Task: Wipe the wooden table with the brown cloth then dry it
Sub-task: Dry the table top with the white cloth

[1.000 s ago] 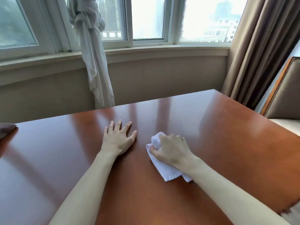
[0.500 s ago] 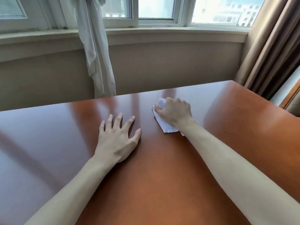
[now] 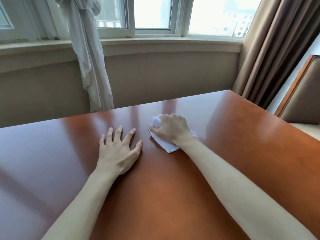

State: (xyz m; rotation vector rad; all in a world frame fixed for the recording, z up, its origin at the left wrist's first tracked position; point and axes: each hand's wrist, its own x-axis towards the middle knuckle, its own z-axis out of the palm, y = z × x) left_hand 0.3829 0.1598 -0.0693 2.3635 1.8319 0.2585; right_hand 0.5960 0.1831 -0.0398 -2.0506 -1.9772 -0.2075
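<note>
A glossy reddish-brown wooden table (image 3: 181,196) fills the lower view. My right hand (image 3: 172,129) grips a crumpled white cloth (image 3: 166,145) and presses it on the tabletop near the far edge; part of the cloth sticks out past my fingers and under my wrist. My left hand (image 3: 118,150) lies flat on the table to the left of the cloth, fingers spread. No brown cloth is in view.
Beyond the far table edge is a beige wall under a window sill (image 3: 155,43). A knotted white curtain (image 3: 90,63) hangs at the back left, brown drapes (image 3: 277,49) at the back right. A padded chair (image 3: 301,94) stands by the table's right side.
My right hand pushed the white cloth away from me toward the far edge, then shifted it slightly right. My left hand stayed flat on the table. The view tilted.
</note>
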